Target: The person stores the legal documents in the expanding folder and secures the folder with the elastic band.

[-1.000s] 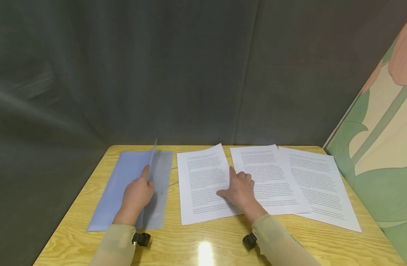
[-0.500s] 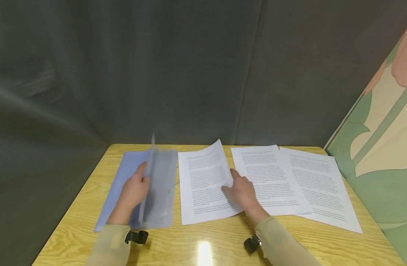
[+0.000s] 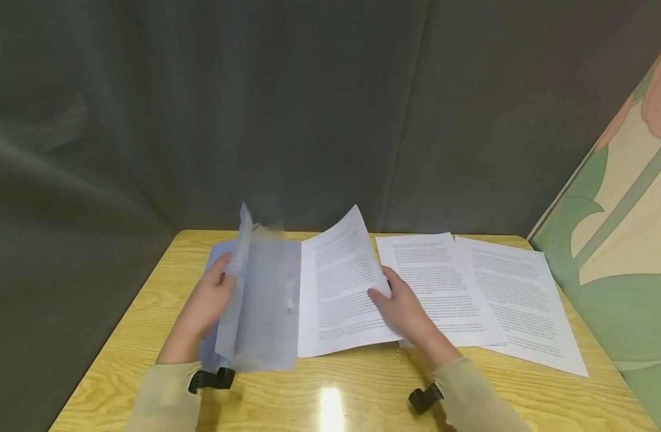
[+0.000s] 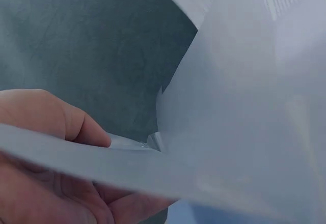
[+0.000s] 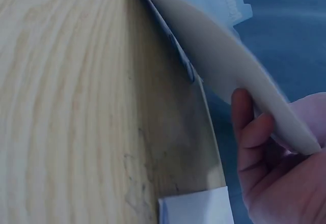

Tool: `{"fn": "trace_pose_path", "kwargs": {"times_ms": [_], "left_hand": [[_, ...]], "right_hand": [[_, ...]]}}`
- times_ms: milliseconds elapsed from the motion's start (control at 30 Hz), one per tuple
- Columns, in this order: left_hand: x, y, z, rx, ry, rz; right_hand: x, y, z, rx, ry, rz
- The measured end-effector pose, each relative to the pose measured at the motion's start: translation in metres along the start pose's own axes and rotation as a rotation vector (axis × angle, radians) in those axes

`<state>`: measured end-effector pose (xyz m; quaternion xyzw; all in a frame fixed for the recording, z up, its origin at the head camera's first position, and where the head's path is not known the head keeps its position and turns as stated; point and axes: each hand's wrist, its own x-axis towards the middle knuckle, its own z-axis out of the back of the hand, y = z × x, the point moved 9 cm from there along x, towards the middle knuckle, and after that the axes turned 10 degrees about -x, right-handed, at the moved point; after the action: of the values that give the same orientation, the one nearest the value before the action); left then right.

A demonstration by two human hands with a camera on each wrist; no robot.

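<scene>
At the table's left, my left hand [image 3: 207, 297] grips the raised leaf of a translucent bluish plastic folder [image 3: 268, 300]. In the left wrist view the leaf [image 4: 91, 163] runs between the thumb and the fingers [image 4: 86, 127]. My right hand [image 3: 408, 306] pinches the right edge of a printed paper sheet [image 3: 343, 282], which curves upward with its top right corner raised. The right wrist view shows fingers [image 5: 254, 132] curled under this sheet [image 5: 219, 56]. The sheet's left edge lies right at the folder's right panel, which is blurred.
Two more printed sheets lie to the right, a nearer one [image 3: 435, 288] overlapping a farther one [image 3: 519, 300]. The wooden table [image 3: 373, 390] ends at a dark curtain [image 3: 308, 120] behind. A flower-patterned cloth [image 3: 627, 240] hangs at the right.
The folder's leaf has opened wider and its right panel has slid right to the sheet. The left hand has drawn back leftward. The right hand has raised the sheet's edge and shifted slightly right.
</scene>
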<state>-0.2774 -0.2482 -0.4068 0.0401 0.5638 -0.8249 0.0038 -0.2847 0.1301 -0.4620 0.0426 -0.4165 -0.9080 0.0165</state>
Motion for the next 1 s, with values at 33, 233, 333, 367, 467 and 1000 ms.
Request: {"fn": "trace_pose_path", "kwargs": {"times_ms": [33,233,333,367,467,1000], "left_hand": [[0.0,-0.001,0.001,-0.016,-0.002,0.004],[-0.001,-0.006,0.003,-0.082,-0.023,0.025],[-0.001,-0.005,0.001,-0.117,-0.025,0.038],[-0.002,-0.005,0.0,-0.133,-0.023,0.04],[-0.002,-0.004,-0.004,-0.166,-0.023,0.035],[0.001,-0.003,-0.029,-0.12,-0.111,-0.055]], "right_hand": [[-0.001,0.0,0.003,0.015,-0.007,0.002],[-0.007,-0.001,0.02,0.068,-0.02,-0.021],[-0.011,0.002,0.025,0.107,-0.02,-0.024],[-0.013,0.002,0.028,0.115,-0.024,-0.024],[-0.016,0.005,0.034,0.136,-0.039,-0.026],[-0.025,0.034,0.048,0.319,-0.009,0.011]]}}
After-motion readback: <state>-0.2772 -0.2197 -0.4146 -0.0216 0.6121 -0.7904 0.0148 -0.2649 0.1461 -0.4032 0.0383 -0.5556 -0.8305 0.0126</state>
